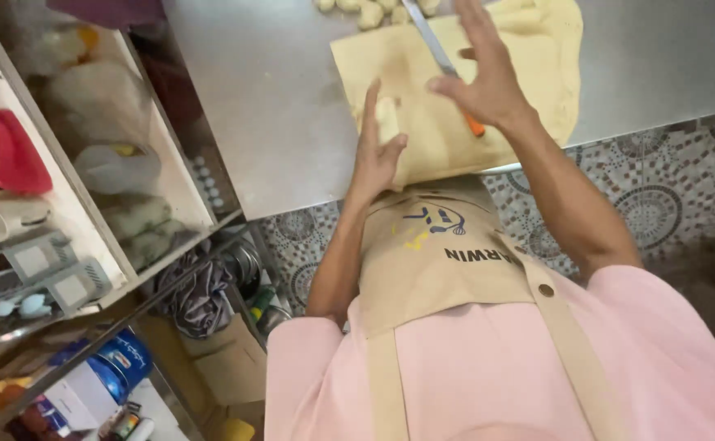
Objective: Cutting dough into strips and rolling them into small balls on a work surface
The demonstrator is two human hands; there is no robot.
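Dough sheet (455, 122) lies flat on the steel desk (276, 106), at 12 o'clock from the person's body, its near edge reaching the desk rim. A small dough piece (387, 119) sits on the sheet at its 9 o'clock side. The left hand (376, 147) rests against this piece, thumb and fingers loosely cupping it; the grip is partly closed, not clenched. The right hand (488, 77) hovers at 1 o'clock with fingers spread, grip released. A knife (443, 61) with an orange handle end (475, 126) lies beneath that palm; contact with it cannot be confirmed.

Hazards, as judged:
- Blade lies under an open palm. Lowering the hand without locating the handle risks a cut.
- Sheet overlaps the desk rim. A pull toward 6 o'clock could drag it off the edge onto the apron (439, 253).
- Cut dough pieces (369, 12) at 12 o'clock lie close together and may stick.
- Soft piece may deform if squeezed.
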